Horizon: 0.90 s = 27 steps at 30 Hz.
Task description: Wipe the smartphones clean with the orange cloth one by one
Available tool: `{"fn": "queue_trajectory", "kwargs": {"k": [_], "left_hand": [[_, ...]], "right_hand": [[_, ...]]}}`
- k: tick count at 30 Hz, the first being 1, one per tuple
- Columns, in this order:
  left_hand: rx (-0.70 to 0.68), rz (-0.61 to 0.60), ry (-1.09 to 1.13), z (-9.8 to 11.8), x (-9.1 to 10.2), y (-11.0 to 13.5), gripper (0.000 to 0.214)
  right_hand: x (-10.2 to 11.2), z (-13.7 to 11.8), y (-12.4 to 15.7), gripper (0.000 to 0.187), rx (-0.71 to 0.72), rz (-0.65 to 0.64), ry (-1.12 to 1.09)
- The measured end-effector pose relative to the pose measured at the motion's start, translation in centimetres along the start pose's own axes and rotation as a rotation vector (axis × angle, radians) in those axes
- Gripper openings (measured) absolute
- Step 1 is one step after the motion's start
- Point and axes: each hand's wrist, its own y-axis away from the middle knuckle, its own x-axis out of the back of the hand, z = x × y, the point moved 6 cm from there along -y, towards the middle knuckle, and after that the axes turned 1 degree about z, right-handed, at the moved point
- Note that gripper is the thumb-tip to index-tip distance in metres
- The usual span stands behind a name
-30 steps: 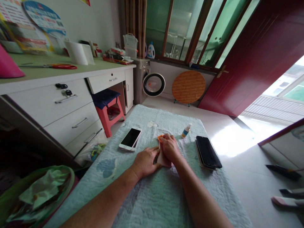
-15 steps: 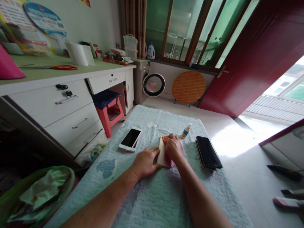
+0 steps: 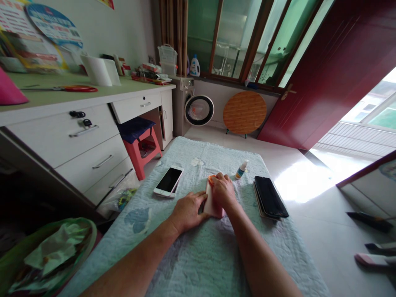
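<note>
Orange cloth, bunched under the right hand's curled fingers, presses a pink-edged phone lying mid-quilt, while the left hand, lying open and flat, braces its edge, seemingly against sliding.

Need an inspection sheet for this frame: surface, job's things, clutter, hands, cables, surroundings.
Surface: pale green quilt, lying flat.
Job's things: pink phone flat on the quilt; orange cloth at its far end.
Clutter: white phone, black phone stack, small bottle, all apart from the hands.
Grippers: left hand open, resting against the phone's left edge; right hand curled over the cloth, pressing it on the phone.
Cables: nothing seen.
Surroundings: desk, red stool, washing machine, green bin at left.
</note>
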Motion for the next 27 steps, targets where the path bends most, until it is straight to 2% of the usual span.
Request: {"fn": "queue_trajectory", "kwargs": {"k": [6,10,17,27], "left_hand": [[-0.002,-0.009,-0.008,0.0,-0.1,-0.1,0.055],[-0.024,-0.003,-0.009,0.0,-0.1,-0.1,0.053],[-0.032,0.008,-0.014,0.0,-0.1,-0.1,0.049],[-0.084,0.051,0.002,0.1,-0.2,-0.1,0.053]], "right_hand": [[0.5,2.1,0.4,0.033,-0.106,-0.018,0.043],[0.4,2.6,0.5,0.033,-0.141,0.0,0.039],[-0.8,1.0,-0.3,0.028,-0.033,0.052,-0.053],[-1.4,-0.4,-0.9,0.025,0.063,0.035,-0.141]]}}
